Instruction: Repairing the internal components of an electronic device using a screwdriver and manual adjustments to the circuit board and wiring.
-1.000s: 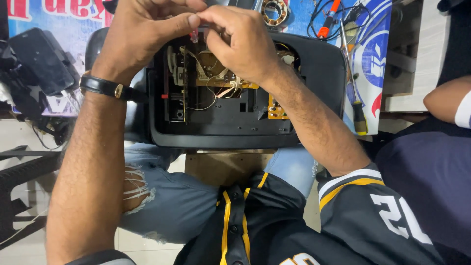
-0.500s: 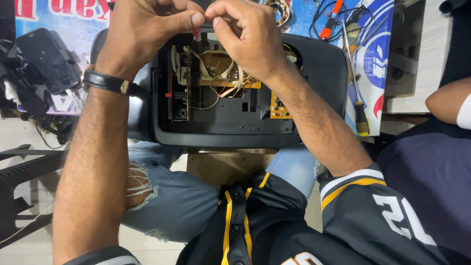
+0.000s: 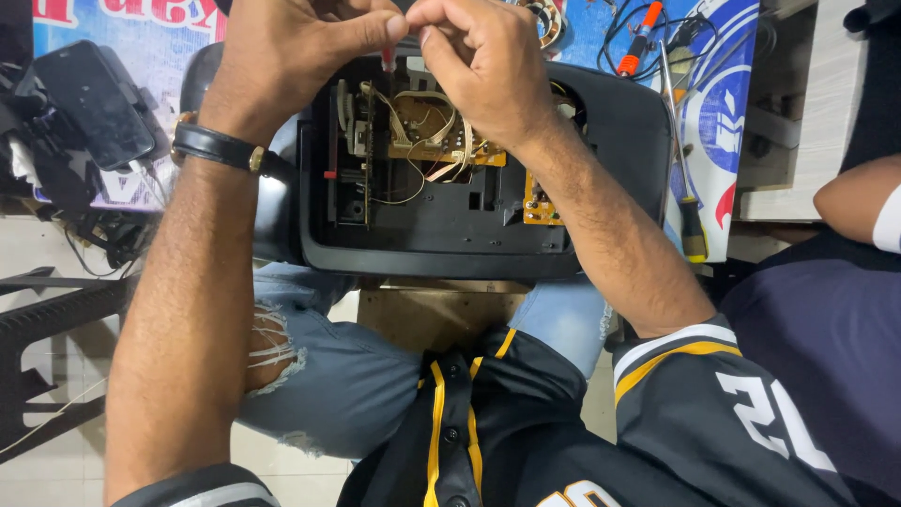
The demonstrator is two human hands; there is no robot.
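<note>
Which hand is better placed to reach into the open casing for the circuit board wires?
Right, probably. The right hand sits directly over the circuit board inside the open black casing. The left hand is off toward the casing's left edge. Both pinch a small red piece.

Light: bright, even, soft.
Shadows: dark inside the opened black casing (image 3: 441,225).
Glare: faint sheen on casing's right rim.
Focus: sharp; slight edge stretch.

- The open black casing (image 3: 450,235) is being propped on the person's lap (image 3: 338,376), over torn jeans.
- A bench with a blue printed sheet (image 3: 723,113) is being used behind it.
- An orange-handled tool (image 3: 638,42), a screwdriver (image 3: 683,188) and a round metal part (image 3: 544,17) are being left lying on that sheet.
</note>
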